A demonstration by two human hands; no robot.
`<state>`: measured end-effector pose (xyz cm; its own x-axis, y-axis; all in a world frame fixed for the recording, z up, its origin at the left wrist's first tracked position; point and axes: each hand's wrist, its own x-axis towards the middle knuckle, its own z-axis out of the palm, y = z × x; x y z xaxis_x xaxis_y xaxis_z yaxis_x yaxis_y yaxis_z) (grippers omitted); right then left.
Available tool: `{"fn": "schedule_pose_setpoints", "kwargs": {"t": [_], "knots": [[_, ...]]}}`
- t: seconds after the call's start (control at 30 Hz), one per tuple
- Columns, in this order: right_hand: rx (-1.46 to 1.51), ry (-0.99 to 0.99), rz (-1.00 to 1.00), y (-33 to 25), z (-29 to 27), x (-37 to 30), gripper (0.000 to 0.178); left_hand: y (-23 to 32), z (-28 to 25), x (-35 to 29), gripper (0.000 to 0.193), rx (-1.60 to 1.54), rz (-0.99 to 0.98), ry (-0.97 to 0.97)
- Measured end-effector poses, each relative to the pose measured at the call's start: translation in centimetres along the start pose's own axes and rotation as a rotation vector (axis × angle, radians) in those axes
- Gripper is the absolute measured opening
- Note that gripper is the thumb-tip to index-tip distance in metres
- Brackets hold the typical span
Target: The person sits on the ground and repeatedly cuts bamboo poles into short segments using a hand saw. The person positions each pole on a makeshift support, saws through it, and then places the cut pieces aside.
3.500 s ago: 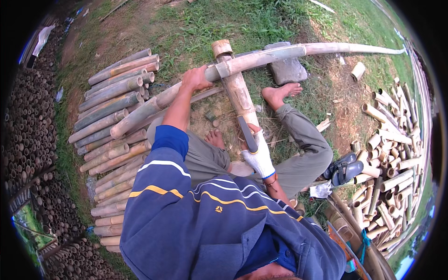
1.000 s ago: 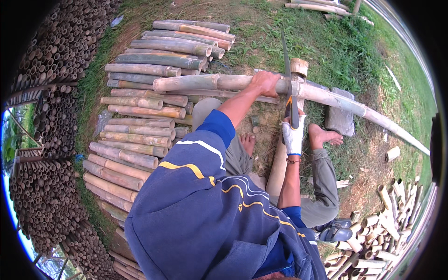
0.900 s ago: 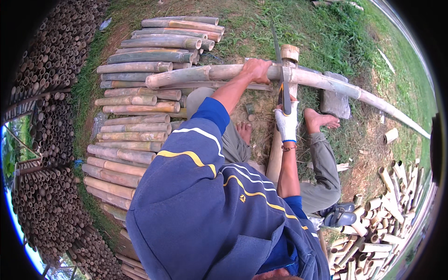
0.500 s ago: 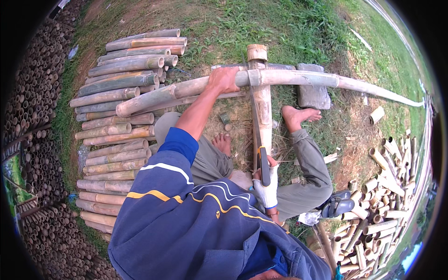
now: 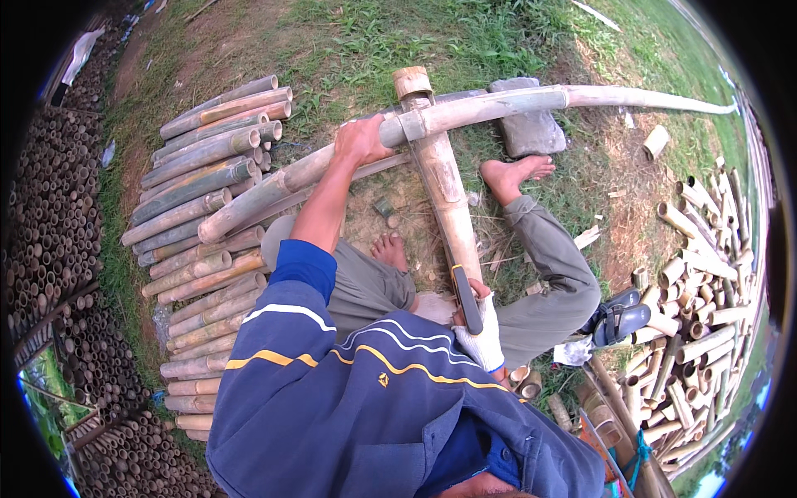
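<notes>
A long bamboo pole [image 5: 473, 108] lies crosswise in front of me, over a thick bamboo support [image 5: 440, 170]. My bare left hand [image 5: 361, 141] is wrapped round the pole, just left of the crossing. My right hand [image 5: 481, 332], in a white glove, grips the dark and yellow handle of a handsaw [image 5: 465, 300] low in front of my body. Its thin blade runs along the left side of the support up toward the pole; the tip is hard to make out. Bare feet and bent legs flank the support.
Cut bamboo lengths [image 5: 199, 207] are stacked at left, beyond them a large bamboo pile [image 5: 58, 199]. A grey stone block [image 5: 531, 129] sits by the pole. Short offcuts [image 5: 697, 340] heap at right, near dark sandals [image 5: 621, 318]. A small bamboo piece [image 5: 386, 212] lies between my feet.
The view has turned and shifted, so the pole slants more. The saw seems drawn back toward my body; its blade no longer shows beyond the pole. Both hands keep their holds.
</notes>
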<state>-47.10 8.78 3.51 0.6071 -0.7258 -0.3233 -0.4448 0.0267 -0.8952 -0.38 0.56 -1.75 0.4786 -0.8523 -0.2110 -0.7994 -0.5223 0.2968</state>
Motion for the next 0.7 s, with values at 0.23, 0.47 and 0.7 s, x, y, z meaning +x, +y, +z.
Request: {"fn": "schedule_pose_setpoints", "kwargs": {"t": [0.23,0.47,0.7], "knots": [[-0.017,-0.038,-0.16,1.0,2.5,12.1,0.075,1.6,0.0,0.1,0.074,0.029,-0.042,-0.041],[0.028,0.081,-0.338,-2.7,5.3,17.5,0.071,1.9,-0.7,0.4,0.086,0.09,-0.055,-0.039],[0.04,-0.009,0.016,-5.3,-1.9,-0.7,0.068,1.9,0.2,-0.4,0.078,0.112,-0.049,0.059]]}}
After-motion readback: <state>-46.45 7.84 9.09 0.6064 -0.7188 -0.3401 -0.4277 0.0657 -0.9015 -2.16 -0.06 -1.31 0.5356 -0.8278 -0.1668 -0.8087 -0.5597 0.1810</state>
